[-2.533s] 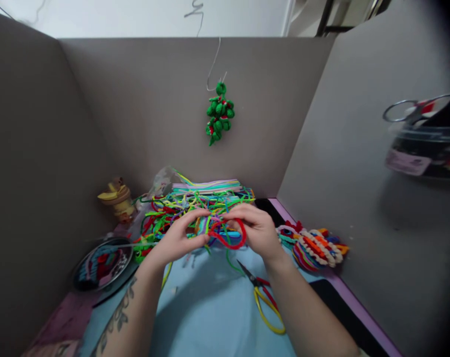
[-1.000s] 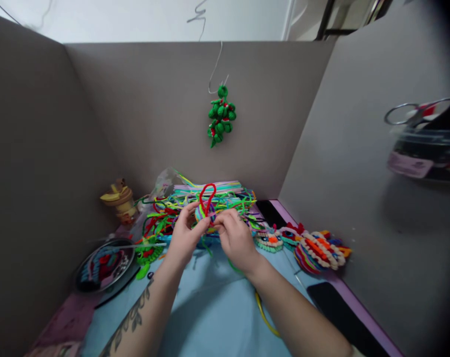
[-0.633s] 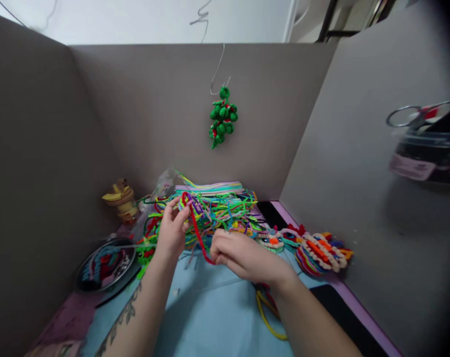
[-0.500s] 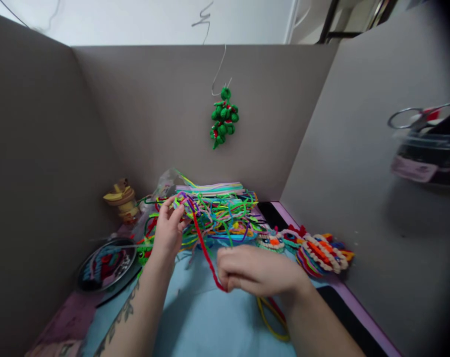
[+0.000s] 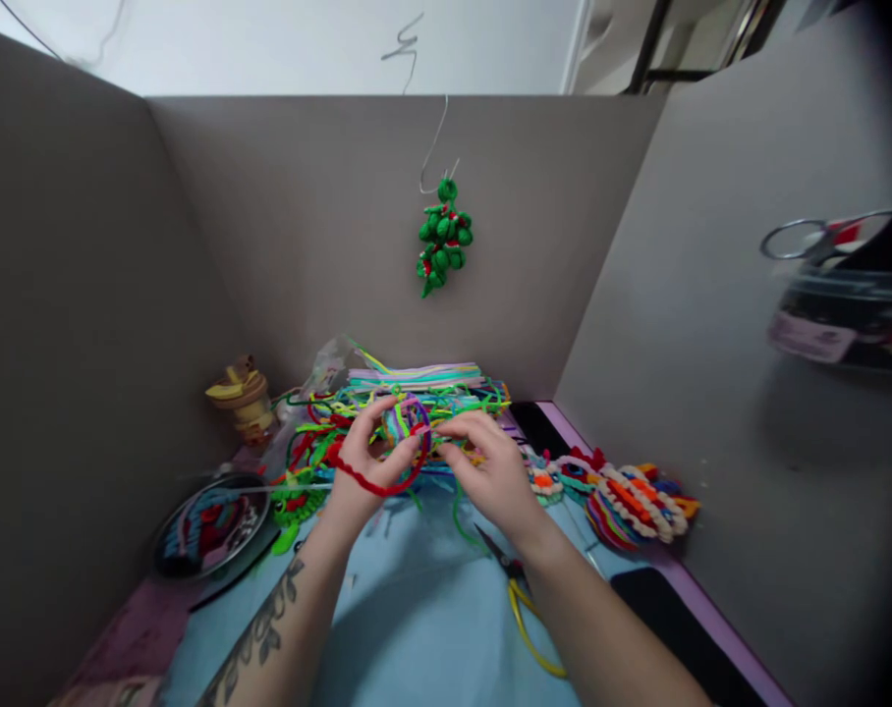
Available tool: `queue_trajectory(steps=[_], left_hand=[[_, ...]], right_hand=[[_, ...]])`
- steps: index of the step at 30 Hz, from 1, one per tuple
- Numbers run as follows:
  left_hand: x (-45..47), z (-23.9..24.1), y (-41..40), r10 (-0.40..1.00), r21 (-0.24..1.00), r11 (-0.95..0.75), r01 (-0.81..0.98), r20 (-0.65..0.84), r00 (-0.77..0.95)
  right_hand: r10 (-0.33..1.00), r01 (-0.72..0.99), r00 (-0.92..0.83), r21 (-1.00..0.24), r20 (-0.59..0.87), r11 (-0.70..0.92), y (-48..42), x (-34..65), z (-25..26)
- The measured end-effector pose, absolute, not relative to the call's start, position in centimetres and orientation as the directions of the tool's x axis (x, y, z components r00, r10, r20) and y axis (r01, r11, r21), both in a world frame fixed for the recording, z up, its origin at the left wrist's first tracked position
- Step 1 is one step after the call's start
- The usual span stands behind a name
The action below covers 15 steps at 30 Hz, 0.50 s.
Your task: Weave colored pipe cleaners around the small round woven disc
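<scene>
My left hand (image 5: 359, 469) and my right hand (image 5: 493, 469) meet above a light blue mat (image 5: 417, 628), both pinching a small coil of mixed-colour pipe cleaners (image 5: 406, 420). A red pipe cleaner (image 5: 376, 485) loops down from the coil and curves under my left fingers. Just behind the hands lies a heap of loose pipe cleaners (image 5: 417, 393) in several colours.
Yellow-handled scissors (image 5: 524, 599) lie on the mat near my right wrist. Finished woven pieces (image 5: 630, 501) and a black phone (image 5: 674, 628) sit at the right. A round tin (image 5: 210, 520) and a yellow figure (image 5: 241, 395) stand at the left. A green ornament (image 5: 442, 236) hangs on the grey back partition.
My right hand pulled the red pipe cleaner out straight toward me, then came back up to the coil. The red strand now curls in a loop under my left hand.
</scene>
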<state>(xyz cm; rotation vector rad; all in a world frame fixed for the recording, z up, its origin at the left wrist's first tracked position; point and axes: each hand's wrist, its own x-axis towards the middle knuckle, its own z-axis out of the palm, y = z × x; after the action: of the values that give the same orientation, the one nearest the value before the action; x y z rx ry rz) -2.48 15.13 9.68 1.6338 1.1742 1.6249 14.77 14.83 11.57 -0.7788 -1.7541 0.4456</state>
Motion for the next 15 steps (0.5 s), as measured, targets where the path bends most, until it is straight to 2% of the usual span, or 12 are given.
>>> queue_trajectory(steps=[3, 7, 10, 15], left_hand=[[-2.3, 9.4, 15.1, 0.854, 0.852, -0.498, 0.16, 0.514, -0.079], [-2.3, 9.5, 14.7, 0.857, 0.853, -0.515, 0.084, 0.516, 0.015], [-2.4, 9.8, 14.4, 0.85, 0.852, -0.521, 0.039, 0.514, 0.116], [-2.5, 10.3, 13.9, 0.806, 0.807, -0.581, 0.101, 0.554, 0.21]], right_hand=[[0.786, 0.199, -0.103, -0.761, 0.61, 0.617, 15.3, 14.4, 10.9], [0.893, -0.048, -0.153, -0.906, 0.423, 0.42, 16.0, 14.3, 10.4], [0.877, -0.123, -0.251, -0.912, 0.409, 0.39, 16.5, 14.7, 10.5], [0.846, -0.159, -0.391, -0.932, 0.363, 0.326, 16.8, 15.4, 10.9]])
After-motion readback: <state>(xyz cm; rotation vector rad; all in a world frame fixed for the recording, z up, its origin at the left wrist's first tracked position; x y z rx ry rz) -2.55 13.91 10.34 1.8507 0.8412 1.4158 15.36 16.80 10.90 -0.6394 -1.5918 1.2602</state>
